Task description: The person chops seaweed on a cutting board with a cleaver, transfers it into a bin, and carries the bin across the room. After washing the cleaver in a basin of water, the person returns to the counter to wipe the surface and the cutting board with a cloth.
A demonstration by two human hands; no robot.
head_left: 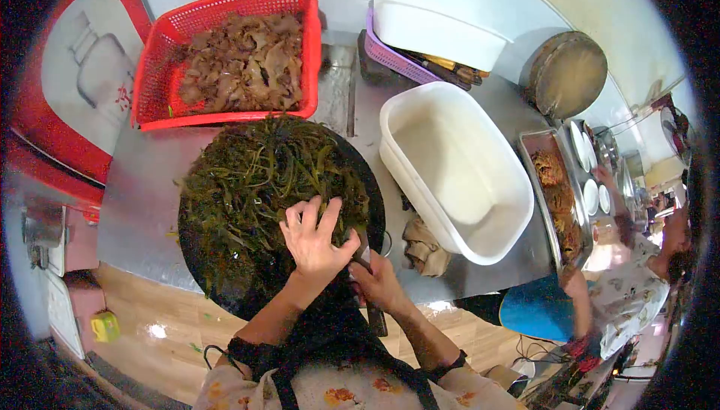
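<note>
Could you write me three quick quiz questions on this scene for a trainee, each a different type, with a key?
1. Which hand grips the knife?
A) left
B) right
2. True or false: in the picture, the red basket is left of the white tub.
3. What does the left hand rest on, fingers spread?

Key: 1. B, the right hand; 2. true; 3. the heap of dark green strands.
</note>
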